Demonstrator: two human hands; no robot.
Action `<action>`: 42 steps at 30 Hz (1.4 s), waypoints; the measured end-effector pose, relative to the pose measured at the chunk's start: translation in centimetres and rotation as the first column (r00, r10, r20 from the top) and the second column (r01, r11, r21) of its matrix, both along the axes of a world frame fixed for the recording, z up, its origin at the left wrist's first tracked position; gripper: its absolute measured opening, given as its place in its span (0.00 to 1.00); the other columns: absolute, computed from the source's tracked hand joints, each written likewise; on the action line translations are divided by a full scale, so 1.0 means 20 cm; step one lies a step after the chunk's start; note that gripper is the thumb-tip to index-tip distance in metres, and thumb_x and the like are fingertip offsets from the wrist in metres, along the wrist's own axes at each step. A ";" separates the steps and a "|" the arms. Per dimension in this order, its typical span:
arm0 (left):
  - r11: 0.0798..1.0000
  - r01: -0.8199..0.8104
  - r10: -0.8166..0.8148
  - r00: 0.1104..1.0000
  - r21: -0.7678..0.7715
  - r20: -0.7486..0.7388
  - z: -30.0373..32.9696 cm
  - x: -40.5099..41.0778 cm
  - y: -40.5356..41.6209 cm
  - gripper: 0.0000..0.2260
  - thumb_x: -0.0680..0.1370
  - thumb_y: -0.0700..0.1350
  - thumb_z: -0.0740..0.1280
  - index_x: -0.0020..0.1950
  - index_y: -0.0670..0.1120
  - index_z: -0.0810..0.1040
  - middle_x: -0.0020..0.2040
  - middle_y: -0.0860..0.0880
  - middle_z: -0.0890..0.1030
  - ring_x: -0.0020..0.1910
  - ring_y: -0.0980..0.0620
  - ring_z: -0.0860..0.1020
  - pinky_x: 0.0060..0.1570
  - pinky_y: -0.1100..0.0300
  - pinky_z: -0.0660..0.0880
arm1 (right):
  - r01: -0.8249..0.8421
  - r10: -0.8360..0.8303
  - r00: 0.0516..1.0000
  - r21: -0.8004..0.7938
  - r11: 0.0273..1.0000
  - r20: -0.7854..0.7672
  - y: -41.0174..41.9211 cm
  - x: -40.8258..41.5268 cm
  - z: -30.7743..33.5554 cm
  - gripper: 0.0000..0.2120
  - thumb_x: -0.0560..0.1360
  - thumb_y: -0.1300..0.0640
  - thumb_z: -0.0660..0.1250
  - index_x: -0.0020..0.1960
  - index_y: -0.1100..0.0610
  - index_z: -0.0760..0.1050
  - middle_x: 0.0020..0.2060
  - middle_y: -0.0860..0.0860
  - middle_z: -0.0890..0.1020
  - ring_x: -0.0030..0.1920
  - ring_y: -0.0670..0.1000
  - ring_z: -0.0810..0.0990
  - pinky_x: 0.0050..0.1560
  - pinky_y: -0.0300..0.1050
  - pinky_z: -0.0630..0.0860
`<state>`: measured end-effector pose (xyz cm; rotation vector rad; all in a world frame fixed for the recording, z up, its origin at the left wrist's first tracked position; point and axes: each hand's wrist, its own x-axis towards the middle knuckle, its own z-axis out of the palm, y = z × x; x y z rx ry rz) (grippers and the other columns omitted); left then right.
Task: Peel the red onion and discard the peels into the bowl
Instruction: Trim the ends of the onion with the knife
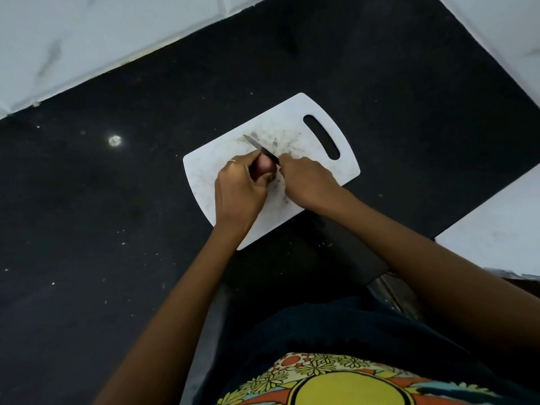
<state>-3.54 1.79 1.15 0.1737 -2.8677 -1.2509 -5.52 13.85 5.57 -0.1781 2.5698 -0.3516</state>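
Observation:
A red onion (264, 165) sits on the white cutting board (309, 133), mostly covered by my left hand (238, 188), whose fingers curl round it. My right hand (306, 178) grips the handle of a small knife (257, 146). The blade lies across the top of the onion and points up and to the left. A ring shows on one finger of my left hand. No bowl is in view.
The board lies at an angle on a black speckled countertop (102, 229), its handle slot (321, 137) at the far right. White tiled walls (87, 39) border the counter at the back left and right. The counter's front edge is near my body.

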 end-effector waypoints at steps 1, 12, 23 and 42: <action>1.000 0.004 -0.004 1.000 0.005 -0.002 0.00 0.00 -0.01 0.17 0.71 0.43 0.73 0.59 0.48 0.80 0.50 0.48 0.83 0.48 0.49 0.79 0.49 0.55 0.76 | 0.000 0.000 1.000 0.001 1.000 0.006 0.02 0.02 0.00 0.10 0.78 0.62 0.52 0.59 0.60 0.66 0.53 0.60 0.76 0.48 0.59 0.73 0.42 0.49 0.63; 0.999 0.042 -0.042 0.999 0.026 0.009 -0.01 -0.02 -0.05 0.19 0.71 0.42 0.74 0.61 0.45 0.80 0.54 0.46 0.83 0.49 0.47 0.81 0.51 0.55 0.77 | -0.011 0.011 1.000 0.020 1.000 -0.016 0.01 0.00 -0.04 0.12 0.78 0.63 0.53 0.60 0.60 0.66 0.54 0.61 0.76 0.52 0.62 0.75 0.42 0.49 0.64; 0.995 0.096 -0.096 0.995 0.002 -0.014 -0.01 -0.03 -0.03 0.17 0.70 0.41 0.74 0.58 0.45 0.81 0.52 0.46 0.83 0.48 0.47 0.80 0.49 0.54 0.76 | 0.009 -0.008 1.000 0.011 1.000 -0.012 0.01 -0.01 -0.08 0.13 0.78 0.62 0.53 0.62 0.59 0.66 0.56 0.61 0.76 0.55 0.62 0.75 0.43 0.49 0.65; 0.998 0.005 -0.001 0.998 0.066 -0.060 -0.05 0.07 -0.05 0.20 0.71 0.46 0.74 0.61 0.44 0.75 0.55 0.49 0.81 0.50 0.52 0.79 0.49 0.60 0.76 | 0.313 -0.337 0.942 -0.376 0.872 0.002 0.11 0.06 -0.17 0.11 0.80 0.56 0.55 0.45 0.62 0.68 0.41 0.59 0.79 0.43 0.60 0.78 0.39 0.51 0.69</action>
